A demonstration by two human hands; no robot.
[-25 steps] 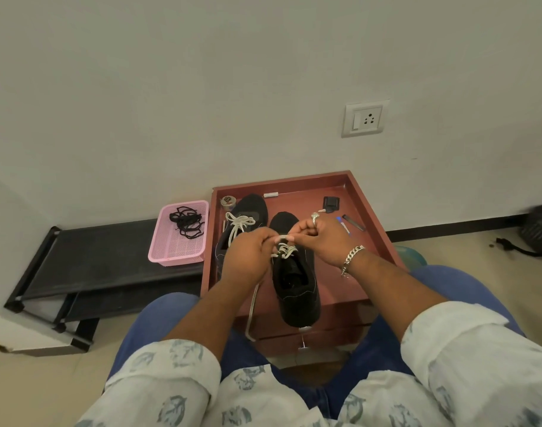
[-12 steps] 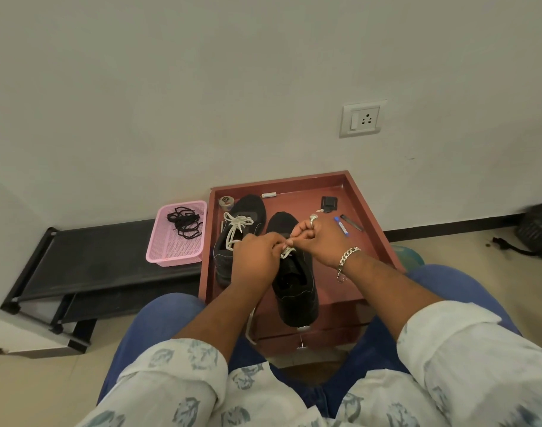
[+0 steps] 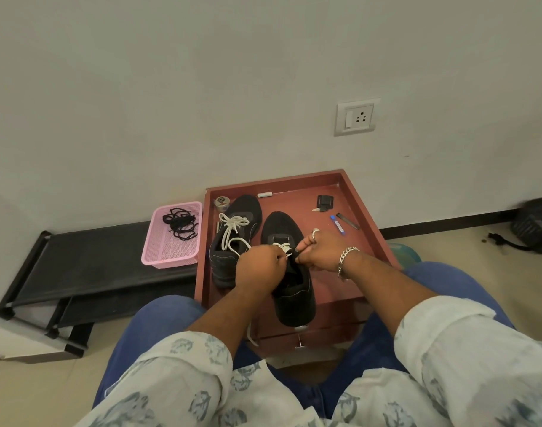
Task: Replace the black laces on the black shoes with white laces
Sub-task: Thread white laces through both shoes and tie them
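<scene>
Two black shoes stand side by side on a red-brown tray top [image 3: 359, 272]. The left shoe [image 3: 232, 241] carries a tied white lace [image 3: 232, 231]. Over the eyelets of the right shoe [image 3: 289, 291], my left hand [image 3: 258, 266] and my right hand [image 3: 322, 249] each pinch a part of its white lace [image 3: 284, 248]. A loose end of that lace hangs down past the tray's front edge [image 3: 251, 332]. The removed black laces [image 3: 180, 223] lie bunched in a pink basket [image 3: 171, 251].
On the tray lie a small round tin [image 3: 222, 203], a white stick [image 3: 265, 195], a black key fob [image 3: 324, 201], a blue pen [image 3: 337, 223] and a dark strip [image 3: 348, 221]. A low black rack [image 3: 88, 263] stands left. A black bag [image 3: 534, 226] sits far right.
Both hands have drawn slightly apart over the right shoe, the right hand moving right, so more of the white lace shows between them. The view has shifted a little.
</scene>
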